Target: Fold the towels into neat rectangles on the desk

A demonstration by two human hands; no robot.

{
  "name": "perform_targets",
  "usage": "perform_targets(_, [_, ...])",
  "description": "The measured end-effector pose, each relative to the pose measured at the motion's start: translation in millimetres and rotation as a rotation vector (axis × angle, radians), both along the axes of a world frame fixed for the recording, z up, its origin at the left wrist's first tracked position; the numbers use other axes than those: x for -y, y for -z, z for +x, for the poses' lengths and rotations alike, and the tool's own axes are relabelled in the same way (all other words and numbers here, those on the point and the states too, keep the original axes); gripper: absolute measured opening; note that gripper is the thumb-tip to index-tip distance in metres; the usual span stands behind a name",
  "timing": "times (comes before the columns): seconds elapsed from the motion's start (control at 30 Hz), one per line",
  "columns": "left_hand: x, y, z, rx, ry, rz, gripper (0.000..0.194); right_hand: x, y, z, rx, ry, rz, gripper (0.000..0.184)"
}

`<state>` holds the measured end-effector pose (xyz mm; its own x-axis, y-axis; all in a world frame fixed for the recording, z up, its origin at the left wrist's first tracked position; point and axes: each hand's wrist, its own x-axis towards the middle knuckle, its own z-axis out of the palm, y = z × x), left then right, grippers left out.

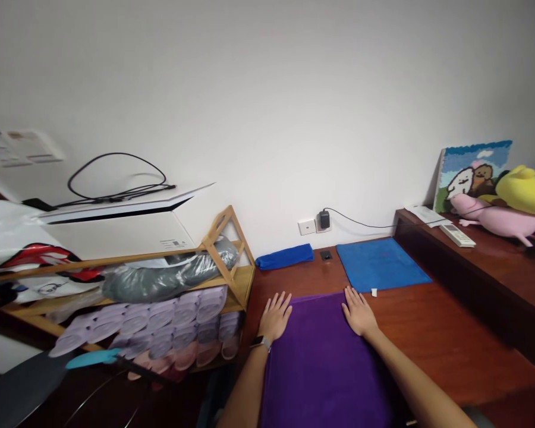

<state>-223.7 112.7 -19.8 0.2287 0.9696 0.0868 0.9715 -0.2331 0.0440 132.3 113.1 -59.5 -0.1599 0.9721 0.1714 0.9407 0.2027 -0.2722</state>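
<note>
A purple towel [325, 362] lies flat on the reddish-brown wooden table [432, 333], its far edge reaching toward the wall. My left hand [274, 316] rests palm down at the towel's far left corner, fingers spread, a dark watch on the wrist. My right hand [359, 312] presses flat on the far right part of the towel. Neither hand grips the cloth. Beyond the fingers lies a flat blue towel [378, 264], its near edge touching or just overlapping the purple one.
A folded blue cloth [284, 257] and a small black object [325, 255] sit against the wall. A bamboo rack [218, 261] of slippers stands left. A raised wooden ledge [472, 267] at right holds plush toys, a remote and a picture.
</note>
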Motion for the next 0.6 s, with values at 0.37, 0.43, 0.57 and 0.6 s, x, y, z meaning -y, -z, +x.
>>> perform_targets(0.37, [36.9,-12.0,107.3,0.135,0.175,0.246,0.056,28.1,-12.7,-2.3,-0.001,-0.032,0.045,0.065])
perform_targets(0.43, [45.9,-3.6,142.5,0.166,0.218,0.189,0.057,31.2,-8.0,-2.5,0.002,-0.028,-0.019,0.066])
perform_targets(0.57, [44.4,8.3,140.5,0.157,0.110,0.048,0.059,31.6,-1.6,-2.7,0.006,-0.014,-0.057,0.067])
perform_targets(0.6, [41.4,8.8,123.2,0.138,0.061,0.029,0.060,31.3,-0.6,-2.7,0.003,-0.014,-0.050,0.067])
